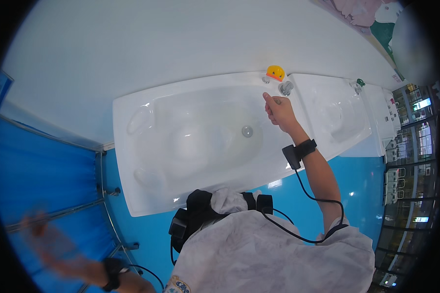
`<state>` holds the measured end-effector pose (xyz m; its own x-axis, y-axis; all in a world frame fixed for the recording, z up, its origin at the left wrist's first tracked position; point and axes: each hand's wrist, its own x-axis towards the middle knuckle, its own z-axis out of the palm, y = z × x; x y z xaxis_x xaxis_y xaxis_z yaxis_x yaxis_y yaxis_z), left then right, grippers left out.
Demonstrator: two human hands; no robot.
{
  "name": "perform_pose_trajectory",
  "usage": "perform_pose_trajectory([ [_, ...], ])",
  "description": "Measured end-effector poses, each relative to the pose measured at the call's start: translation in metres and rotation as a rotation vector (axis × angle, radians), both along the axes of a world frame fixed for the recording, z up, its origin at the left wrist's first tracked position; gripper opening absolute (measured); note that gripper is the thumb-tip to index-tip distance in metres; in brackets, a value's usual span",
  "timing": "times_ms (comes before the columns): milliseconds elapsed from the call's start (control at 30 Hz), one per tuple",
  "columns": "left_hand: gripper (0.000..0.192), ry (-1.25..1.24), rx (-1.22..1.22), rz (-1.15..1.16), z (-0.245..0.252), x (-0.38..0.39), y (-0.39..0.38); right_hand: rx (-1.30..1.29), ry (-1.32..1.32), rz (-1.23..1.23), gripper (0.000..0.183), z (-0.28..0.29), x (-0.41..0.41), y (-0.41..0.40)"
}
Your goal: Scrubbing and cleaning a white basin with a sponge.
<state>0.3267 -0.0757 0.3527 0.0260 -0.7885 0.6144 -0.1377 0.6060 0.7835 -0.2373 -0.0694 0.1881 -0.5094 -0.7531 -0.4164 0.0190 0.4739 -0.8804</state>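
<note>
Over the faucet end of a white bathtub [121, 146], my right hand [280, 111] is raised with its fingers curled. Something small and greenish shows between thumb and fingers, too little to name. Just beyond the hand, a grey tap knob [286, 88] and a yellow duck-faced toy [275, 73] sit on the rim. A round metal drain fitting [247, 131] lies at the tub's bottom. My left hand [38, 229], blurred, is out to the far left in front of a metal rail and blue curtain [40, 157]; whether it touches the rail cannot be told.
Right of the tub stands a smaller white basin [326, 110] with a green item [360, 82] at its fitting. A white wall rises behind both. Metal frame legs with casters [132, 246] stand on the blue floor [359, 190] at left. Black cables run from my wrist straps.
</note>
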Motion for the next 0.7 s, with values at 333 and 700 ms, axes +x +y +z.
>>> perform_pose_trajectory([
  [333,0.027,-0.208,1.3,-0.069,-0.294,-0.001,0.12,-0.082,0.065,-0.038,0.049,-0.027,-0.009,-0.001],
  [700,0.035,-0.396,1.334,0.111,-0.322,-0.056,0.201,-0.148,-0.062,0.493,0.017,-0.005,-0.036,0.019],
])
